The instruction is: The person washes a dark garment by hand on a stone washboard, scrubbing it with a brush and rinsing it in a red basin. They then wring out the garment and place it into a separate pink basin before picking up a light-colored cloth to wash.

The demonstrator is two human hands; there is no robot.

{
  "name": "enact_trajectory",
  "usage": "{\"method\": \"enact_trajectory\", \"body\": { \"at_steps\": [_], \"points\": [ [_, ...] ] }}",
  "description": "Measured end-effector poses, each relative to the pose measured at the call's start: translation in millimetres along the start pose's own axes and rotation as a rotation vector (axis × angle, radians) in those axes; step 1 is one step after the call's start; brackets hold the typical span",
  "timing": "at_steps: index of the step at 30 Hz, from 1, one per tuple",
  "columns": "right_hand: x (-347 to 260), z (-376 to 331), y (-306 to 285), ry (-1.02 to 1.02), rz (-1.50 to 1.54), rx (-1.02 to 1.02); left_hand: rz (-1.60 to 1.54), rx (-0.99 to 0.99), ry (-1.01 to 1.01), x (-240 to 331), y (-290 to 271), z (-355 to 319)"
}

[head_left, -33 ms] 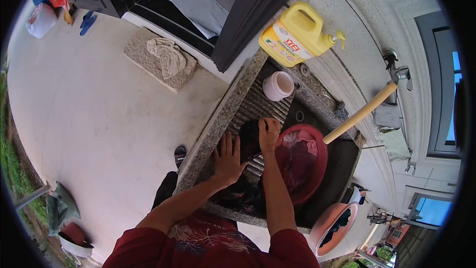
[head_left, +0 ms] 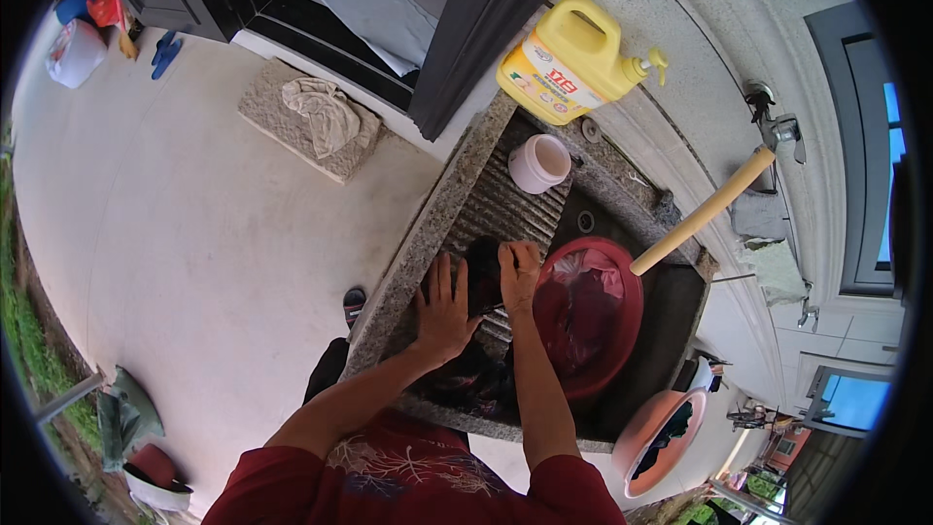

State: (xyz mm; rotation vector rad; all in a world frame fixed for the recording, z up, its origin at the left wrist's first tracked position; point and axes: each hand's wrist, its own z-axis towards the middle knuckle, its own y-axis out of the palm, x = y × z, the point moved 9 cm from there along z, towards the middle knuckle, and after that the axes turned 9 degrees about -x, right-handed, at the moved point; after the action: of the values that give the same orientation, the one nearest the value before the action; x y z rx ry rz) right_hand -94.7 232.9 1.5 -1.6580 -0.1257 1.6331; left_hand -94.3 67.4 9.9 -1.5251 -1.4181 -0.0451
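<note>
A wet, dark garment (head_left: pixel 482 261) lies bunched on the ridged stone washboard (head_left: pixel 525 219) of a stone sink. My left hand (head_left: pixel 445 319) rests flat on its near left part, fingers stretched out. Closed fingers of my right hand (head_left: pixel 520 272) grip the garment's right side; their tips are partly hidden. More dark cloth (head_left: pixel 465 374) spreads below, between my forearms. Right of my right hand, a red basin (head_left: pixel 637 316) in the sink holds water and reddish and pink clothes. A pale pink cup (head_left: pixel 539 164) stands at the washboard's far end.
On the sink's far ledge stands a yellow pump jug (head_left: pixel 559 63). A tan hose (head_left: pixel 705 212) runs from the wall tap (head_left: pixel 780 126) toward the basin. A pink tub (head_left: pixel 671 442) with dark clothes sits at lower right. Left lies a stone slab (head_left: pixel 267 102) with a rag.
My right hand has come slightly nearer to me along the washboard, and the garment's folds have shifted. My left hand stays nearly in place. The whole view has shifted a little.
</note>
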Motion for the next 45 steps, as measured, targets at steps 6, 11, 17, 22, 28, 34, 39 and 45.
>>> {"method": "enact_trajectory", "body": {
  "at_steps": [6, 11, 17, 22, 28, 34, 39, 45],
  "points": [
    [-61.3, -59.9, 4.5, -0.228, -0.329, -0.033, 0.492, -0.017, 0.370, 12.1, 29.9, 10.3],
    [-21.9, 31.4, -14.7, 0.079, -0.577, 0.164, 0.513, -0.117, 0.199, 38.8, -8.7, 87.1],
    [-10.6, -41.4, -9.0, 0.129, 0.006, 0.039, -0.203, 0.248, 0.508, 33.7, -18.2, 18.1],
    [-35.8, -38.8, -3.4, -0.035, -0.361, -0.067, 0.395, 0.376, 0.318, 48.2, -4.9, 13.9],
    [79.2, -30.2, -46.9, 0.325, 0.615, 0.227, 0.520, 0.335, -0.010, 50.9, -11.0, 92.8],
    [256.8, -133.6, -126.1, 0.662, 0.862, 0.456, 0.505, 0.226, -0.210, 53.6, -18.5, 114.6],
    [242.5, -108.1, -89.3, 0.636, 1.517, 0.232, 0.398, 0.238, -0.266, 57.0, -28.5, 115.5],
    [0.0, -38.0, -79.9, 0.326, 1.465, -0.616, 0.505, 0.316, 0.531, 107.0, -12.9, 47.0]
  ]
}}
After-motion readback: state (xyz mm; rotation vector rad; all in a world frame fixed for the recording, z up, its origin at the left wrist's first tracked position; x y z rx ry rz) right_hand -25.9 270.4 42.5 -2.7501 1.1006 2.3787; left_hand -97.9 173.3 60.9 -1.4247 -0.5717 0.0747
